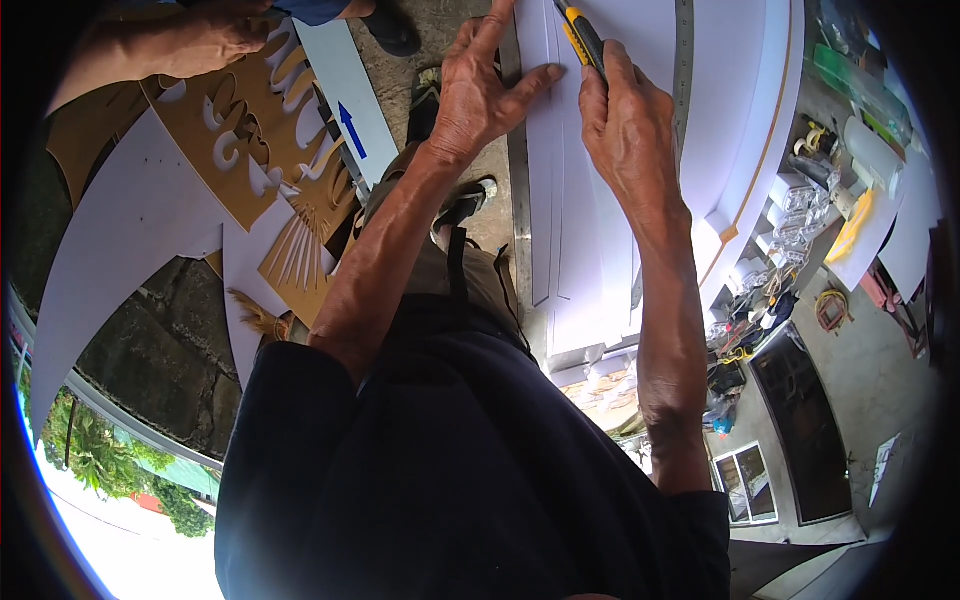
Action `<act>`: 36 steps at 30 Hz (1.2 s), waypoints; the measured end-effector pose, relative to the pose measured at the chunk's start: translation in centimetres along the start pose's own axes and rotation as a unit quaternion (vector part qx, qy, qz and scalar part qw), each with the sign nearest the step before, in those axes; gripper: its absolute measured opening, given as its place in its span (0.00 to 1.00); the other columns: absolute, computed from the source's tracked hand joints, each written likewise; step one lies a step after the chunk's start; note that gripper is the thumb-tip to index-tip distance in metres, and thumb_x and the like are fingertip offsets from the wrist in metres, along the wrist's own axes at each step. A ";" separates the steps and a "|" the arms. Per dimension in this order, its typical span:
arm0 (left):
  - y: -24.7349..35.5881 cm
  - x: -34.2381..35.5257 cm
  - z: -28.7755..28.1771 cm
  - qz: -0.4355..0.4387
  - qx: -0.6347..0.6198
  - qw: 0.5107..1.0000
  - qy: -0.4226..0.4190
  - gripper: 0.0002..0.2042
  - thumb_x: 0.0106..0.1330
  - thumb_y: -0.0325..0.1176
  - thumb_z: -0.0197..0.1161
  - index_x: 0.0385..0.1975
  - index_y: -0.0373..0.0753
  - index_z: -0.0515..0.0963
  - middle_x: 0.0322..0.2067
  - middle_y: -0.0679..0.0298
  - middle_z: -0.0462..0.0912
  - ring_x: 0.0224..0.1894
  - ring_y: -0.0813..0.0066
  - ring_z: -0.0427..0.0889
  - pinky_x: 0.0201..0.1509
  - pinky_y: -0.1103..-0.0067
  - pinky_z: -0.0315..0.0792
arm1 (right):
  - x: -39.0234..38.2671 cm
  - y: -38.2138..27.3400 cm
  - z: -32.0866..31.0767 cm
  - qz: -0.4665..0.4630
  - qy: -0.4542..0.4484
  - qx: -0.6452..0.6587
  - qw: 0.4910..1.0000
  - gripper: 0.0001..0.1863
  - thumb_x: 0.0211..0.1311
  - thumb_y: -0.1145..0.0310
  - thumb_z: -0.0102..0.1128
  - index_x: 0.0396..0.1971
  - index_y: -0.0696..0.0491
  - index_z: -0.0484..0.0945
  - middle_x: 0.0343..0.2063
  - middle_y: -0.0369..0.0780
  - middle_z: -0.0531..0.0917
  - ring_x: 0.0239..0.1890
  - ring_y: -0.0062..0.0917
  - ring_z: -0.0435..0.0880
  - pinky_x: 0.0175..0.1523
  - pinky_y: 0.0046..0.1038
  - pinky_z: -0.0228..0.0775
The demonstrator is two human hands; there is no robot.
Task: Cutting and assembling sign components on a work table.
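Observation:
My right hand (630, 115) grips a yellow and black utility knife (582, 36), its front end reaching toward the upper edge of the view. Under it lies a white sheet (590, 215) with thin straight lines along its left part. My left hand (480, 95) rests at the sheet's left side, its thumb stretched onto the white surface and its forefinger pointing away from me. Nothing shows in that hand. A long metal strip (521, 215) runs along the sheet's left edge. To the right of the knife, a graduated metal ruler (684, 60) lies lengthwise, partly behind my right hand.
At upper left is another person's hand (225, 35), above brown-faced sheets (190, 130) with curved cut-outs. A large curved white panel (120, 210) lies nearby, beside a pale board (335, 60) with a blue arrow. Tangled cords and small parts (785, 240) line the right side.

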State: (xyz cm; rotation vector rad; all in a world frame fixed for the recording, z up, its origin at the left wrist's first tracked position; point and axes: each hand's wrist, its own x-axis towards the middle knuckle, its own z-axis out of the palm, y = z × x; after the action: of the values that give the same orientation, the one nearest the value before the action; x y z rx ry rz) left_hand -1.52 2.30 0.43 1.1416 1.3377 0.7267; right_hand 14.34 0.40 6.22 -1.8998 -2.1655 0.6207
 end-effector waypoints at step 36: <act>-2.2 0.2 2.0 0.084 -0.087 0.991 0.053 0.44 0.60 0.20 0.67 0.77 0.38 0.52 0.72 0.49 0.64 0.66 0.71 0.70 0.68 0.76 0.66 | -0.2 0.2 0.2 -0.002 -0.025 -0.008 1.000 0.15 0.69 0.74 0.60 0.48 0.66 0.70 0.28 0.52 0.83 0.26 0.41 0.88 0.28 0.39 0.80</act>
State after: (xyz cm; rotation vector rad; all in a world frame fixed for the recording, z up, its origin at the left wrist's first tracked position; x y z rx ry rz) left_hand 0.06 1.34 -1.92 1.0965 1.2490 1.0174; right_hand 14.52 0.17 5.98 -1.9070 -2.2117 0.6588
